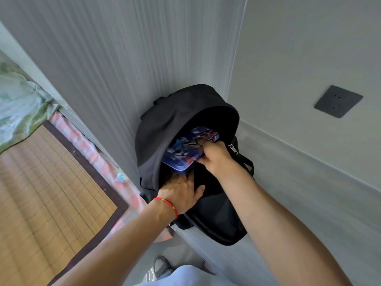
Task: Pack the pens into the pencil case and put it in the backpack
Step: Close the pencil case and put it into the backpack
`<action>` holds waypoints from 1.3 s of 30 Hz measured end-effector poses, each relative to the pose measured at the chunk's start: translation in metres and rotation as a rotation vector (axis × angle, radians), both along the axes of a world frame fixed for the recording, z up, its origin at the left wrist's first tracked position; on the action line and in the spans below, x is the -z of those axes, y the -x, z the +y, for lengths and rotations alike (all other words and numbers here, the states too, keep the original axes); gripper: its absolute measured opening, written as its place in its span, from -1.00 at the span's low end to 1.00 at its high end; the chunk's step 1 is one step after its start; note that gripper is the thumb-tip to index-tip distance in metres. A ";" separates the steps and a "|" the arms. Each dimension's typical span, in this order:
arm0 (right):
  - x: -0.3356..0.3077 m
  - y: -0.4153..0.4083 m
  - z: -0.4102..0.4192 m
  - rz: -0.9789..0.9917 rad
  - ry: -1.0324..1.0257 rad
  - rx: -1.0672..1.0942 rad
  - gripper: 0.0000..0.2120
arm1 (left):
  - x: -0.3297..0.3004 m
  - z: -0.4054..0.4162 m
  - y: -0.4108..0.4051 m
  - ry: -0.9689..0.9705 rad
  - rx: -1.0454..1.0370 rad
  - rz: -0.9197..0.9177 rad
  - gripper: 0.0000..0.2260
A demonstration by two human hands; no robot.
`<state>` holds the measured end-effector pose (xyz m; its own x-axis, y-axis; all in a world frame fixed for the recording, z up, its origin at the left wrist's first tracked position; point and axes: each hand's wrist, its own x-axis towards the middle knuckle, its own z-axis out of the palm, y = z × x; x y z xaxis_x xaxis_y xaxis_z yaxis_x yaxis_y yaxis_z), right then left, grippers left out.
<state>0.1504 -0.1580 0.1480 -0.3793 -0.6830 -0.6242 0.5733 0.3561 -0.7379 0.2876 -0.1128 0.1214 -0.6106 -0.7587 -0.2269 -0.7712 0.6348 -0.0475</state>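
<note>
Pencil case (188,149) is held half inside the mouth of the black backpack (165,129), blue printed face up, its near end at 6 o'clock of the opening not yet past the lip; pens are not seen, judged to be inside the case

Risks, as judged:
- near corner of the case could be caught on the front panel edge if it is pushed flat; the opening is kept wide only by the left hand, so a slip there would let the fabric fall across the case
- the backpack is propped against the wall corner, not braced from below as far as can be seen; a hard push could make it slide or fold
- the zipper pull (232,147) at 3 o'clock of the opening sits just beside the right hand, and a snag on the knuckles or case edge is possible
- if the case is let go too early it may tip out rather than drop in, since much of it is above the lip

Pose: right hand (214,156) is reached in from 5 o'clock, forearm extended, fingers curled over the right end of the case, thumb side down, a firm grasp. Left hand (182,191) is pressed on the front panel at 6 o'clock of the opening, fingers spread and fairly straight, tips hidden just inside the lip, nothing gripped; a red string bracelet (167,204) is worn on that wrist

Bed with woven mat (41,193) lies at 9 o'clock, wall socket (338,101) at 2 o'clock
</note>
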 end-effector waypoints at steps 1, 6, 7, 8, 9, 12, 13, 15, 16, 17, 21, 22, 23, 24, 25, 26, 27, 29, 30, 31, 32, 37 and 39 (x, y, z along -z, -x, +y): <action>0.003 -0.005 -0.004 0.009 -0.010 0.021 -0.73 | 0.001 0.000 0.000 0.007 -0.009 0.016 -0.38; 0.013 -0.021 -0.017 0.118 -0.078 0.069 -0.59 | 0.002 0.001 -0.002 0.086 -0.023 0.042 -0.45; 0.013 -0.021 -0.020 0.133 -0.087 0.073 -0.57 | 0.001 0.001 -0.001 0.089 -0.022 0.034 -0.45; 0.011 -0.021 -0.022 0.137 -0.089 0.073 -0.54 | 0.001 0.000 -0.001 0.091 -0.022 0.026 -0.46; 0.010 -0.020 -0.024 0.137 -0.087 0.065 -0.52 | 0.000 -0.001 0.000 0.088 -0.022 0.029 -0.47; 0.007 -0.019 -0.026 0.107 -0.057 0.007 -0.52 | -0.002 -0.004 0.001 0.087 -0.026 0.042 -0.54; 0.009 -0.019 -0.025 0.105 -0.041 -0.006 -0.52 | -0.002 -0.005 0.002 0.081 -0.027 0.053 -0.57; 0.016 -0.018 -0.022 0.160 -0.023 -0.024 -0.51 | -0.003 -0.007 0.003 0.068 -0.027 0.066 -0.59; 0.019 -0.018 -0.022 0.217 -0.011 -0.041 -0.53 | -0.003 -0.007 0.003 0.062 -0.029 0.073 -0.60; 0.022 -0.017 -0.020 0.297 0.013 -0.072 -0.57 | -0.003 -0.008 0.003 0.056 -0.033 0.083 -0.60; 0.031 -0.016 -0.007 1.085 0.247 -0.293 -0.61 | -0.003 -0.010 0.002 0.103 -0.024 0.080 -0.57; 0.034 -0.015 -0.005 1.310 0.296 -0.395 -0.58 | -0.003 -0.011 0.002 0.122 -0.027 0.071 -0.55; 0.035 -0.014 -0.004 1.466 0.306 -0.528 -0.55 | -0.004 -0.012 0.004 0.142 -0.029 0.050 -0.54; 0.037 -0.013 -0.003 1.536 0.284 -0.673 -0.52 | -0.004 -0.013 0.005 0.165 -0.027 0.015 -0.54; 0.037 -0.010 -0.003 1.541 0.249 -0.805 -0.49 | -0.003 -0.014 0.006 0.193 -0.021 -0.031 -0.55; 0.038 -0.006 -0.003 1.520 0.227 -0.904 -0.47 | -0.004 -0.016 0.007 0.213 -0.012 -0.078 -0.57; 0.039 0.000 -0.003 1.509 0.226 -0.972 -0.45 | -0.005 -0.017 0.008 0.220 -0.012 -0.120 -0.59; 0.041 0.010 -0.003 1.542 0.241 -1.059 -0.41 | -0.006 -0.022 0.009 0.184 -0.070 -0.101 -0.63; 0.042 0.013 -0.002 1.571 0.245 -1.092 -0.40 | -0.007 -0.024 0.009 0.157 -0.108 -0.072 -0.65; 0.043 0.015 -0.001 1.603 0.245 -1.119 -0.39 | -0.008 -0.025 0.010 0.151 -0.136 -0.038 -0.66; 0.043 0.016 -0.002 1.639 0.243 -1.143 -0.37 | -0.008 -0.026 0.010 0.150 -0.164 -0.003 -0.65; 0.038 0.018 -0.008 1.788 0.227 -1.240 -0.28 | -0.010 -0.031 0.012 0.052 -0.265 0.201 -0.66; 0.036 0.017 -0.011 1.824 0.212 -1.263 -0.26 | -0.012 -0.034 0.010 0.029 -0.281 0.247 -0.67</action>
<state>0.1332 -0.1691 0.1118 0.2684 -0.9555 -0.1222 -0.9603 -0.2553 -0.1126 0.2772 -0.1468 0.1335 -0.4112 -0.9085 -0.0748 -0.9057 0.3979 0.1464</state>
